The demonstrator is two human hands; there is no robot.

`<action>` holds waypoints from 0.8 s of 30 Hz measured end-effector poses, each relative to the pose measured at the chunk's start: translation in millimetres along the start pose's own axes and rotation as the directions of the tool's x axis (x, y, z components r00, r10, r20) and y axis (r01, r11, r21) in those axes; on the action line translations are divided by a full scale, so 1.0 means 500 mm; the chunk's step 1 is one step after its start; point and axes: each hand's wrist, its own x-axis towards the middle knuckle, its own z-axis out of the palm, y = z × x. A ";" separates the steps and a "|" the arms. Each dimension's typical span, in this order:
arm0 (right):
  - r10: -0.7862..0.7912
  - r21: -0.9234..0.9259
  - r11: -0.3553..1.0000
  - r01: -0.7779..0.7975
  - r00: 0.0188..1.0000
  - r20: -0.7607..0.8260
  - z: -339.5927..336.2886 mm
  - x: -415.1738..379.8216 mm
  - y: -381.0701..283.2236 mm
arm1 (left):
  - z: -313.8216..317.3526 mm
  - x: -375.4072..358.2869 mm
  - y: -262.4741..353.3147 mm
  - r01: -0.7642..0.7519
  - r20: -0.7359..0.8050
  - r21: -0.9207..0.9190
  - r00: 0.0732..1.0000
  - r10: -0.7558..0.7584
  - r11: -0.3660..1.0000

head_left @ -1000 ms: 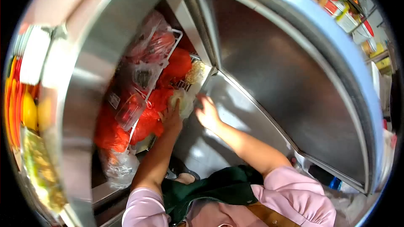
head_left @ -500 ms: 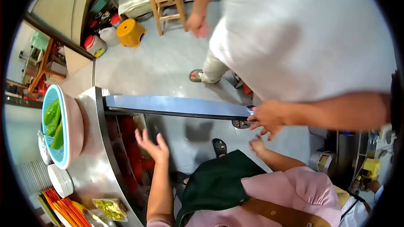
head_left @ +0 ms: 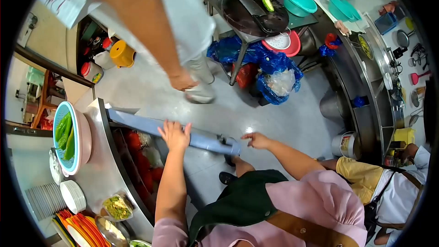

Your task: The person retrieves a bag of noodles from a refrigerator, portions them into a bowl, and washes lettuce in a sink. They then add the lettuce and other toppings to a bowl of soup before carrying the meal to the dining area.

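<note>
A long blue-grey cabinet door (head_left: 206,141), seen from above, stands swung out from the steel counter (head_left: 103,174). My left hand (head_left: 175,136) is at the door's upper edge, fingers spread, and appears to touch it. Just right of the door's free end is my right hand (head_left: 258,141), apart from it, with the index finger stretched out and the other fingers loosely curled. Neither hand holds anything. Inside the cabinet, red bundles (head_left: 145,167) show behind the door.
On the counter stand a basin with green peppers (head_left: 65,137), stacked white plates (head_left: 73,196) and a food tub (head_left: 117,207). Across the floor are a chopping block (head_left: 240,20) with a cleaver and blue bags (head_left: 279,80). A person (head_left: 183,18) walks ahead; another (head_left: 388,187) is at right.
The door has swung towards me. My left hand has come onto it, and my right hand has extended forward. The person in white has let go of the door and moved left.
</note>
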 end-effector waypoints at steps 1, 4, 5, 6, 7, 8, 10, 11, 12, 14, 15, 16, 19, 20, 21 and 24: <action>-0.071 -0.103 0.993 0.064 0.996 -0.056 0.019 -0.026 0.030 | -0.003 -0.037 -0.023 -0.003 0.009 -0.023 1.000 0.003 1.000; -0.094 -0.094 0.993 0.077 0.976 -0.196 0.049 -0.061 0.162 | -0.047 -0.141 -0.085 -0.054 0.084 -0.016 0.995 0.055 0.998; -0.038 0.020 0.999 0.046 0.960 -0.277 0.046 -0.064 0.202 | -0.056 -0.171 -0.108 -0.081 0.070 -0.011 0.994 0.082 0.997; -0.033 0.029 0.999 0.042 0.961 -0.276 0.032 -0.068 0.234 | -0.072 -0.193 -0.124 -0.057 0.138 0.016 0.989 0.054 0.998; 0.154 0.190 0.976 -0.104 0.951 -0.270 0.013 -0.070 0.263 | -0.083 -0.214 -0.143 -0.048 0.185 0.046 0.982 0.039 0.998; 0.333 0.344 0.907 -0.242 0.913 -0.235 -0.013 -0.072 0.286 | -0.088 -0.231 -0.158 -0.014 0.269 0.154 0.963 -0.028 0.988; 0.451 0.470 0.834 -0.289 0.848 -0.279 -0.079 -0.074 0.304 | -0.098 -0.249 -0.145 0.138 0.354 0.269 0.906 -0.232 0.953; 0.564 0.586 0.745 -0.318 0.769 -0.301 -0.112 -0.067 0.315 | -0.077 -0.260 -0.141 0.229 0.307 0.293 0.897 -0.318 0.928; 0.567 0.597 0.738 -0.316 0.770 -0.293 -0.145 -0.058 0.332 | -0.045 -0.267 -0.141 0.306 0.301 0.296 0.869 -0.392 0.905; 0.633 0.760 0.635 -0.136 0.655 -0.413 -0.217 -0.025 0.365 | 0.009 -0.263 -0.107 0.320 0.364 0.233 0.847 -0.387 0.919; 0.632 0.767 0.629 -0.129 0.659 -0.407 -0.256 -0.001 0.379 | 0.030 -0.252 -0.071 0.279 0.401 0.120 0.864 -0.304 0.953; 0.665 0.791 0.604 -0.096 0.608 -0.434 -0.299 0.025 0.395 | 0.072 -0.243 -0.040 0.249 0.425 0.077 0.868 -0.258 0.965; 0.710 0.833 0.553 -0.006 0.528 -0.467 -0.440 0.142 0.532 | 0.196 -0.171 0.087 0.226 0.617 -0.071 0.775 -0.136 0.971; 0.596 0.678 0.735 -0.001 0.480 -0.644 -0.484 0.213 0.657 | 0.237 -0.130 0.143 0.204 0.665 -0.044 0.736 -0.123 0.978; 0.450 0.491 0.871 -0.018 0.432 -0.782 -0.507 0.259 0.737 | 0.292 -0.088 0.191 0.252 0.710 -0.096 0.695 -0.111 0.963; 0.218 0.223 0.974 0.039 0.109 -0.970 -0.607 0.309 0.722 | 0.478 0.073 0.353 0.238 0.734 -0.314 0.675 0.077 0.919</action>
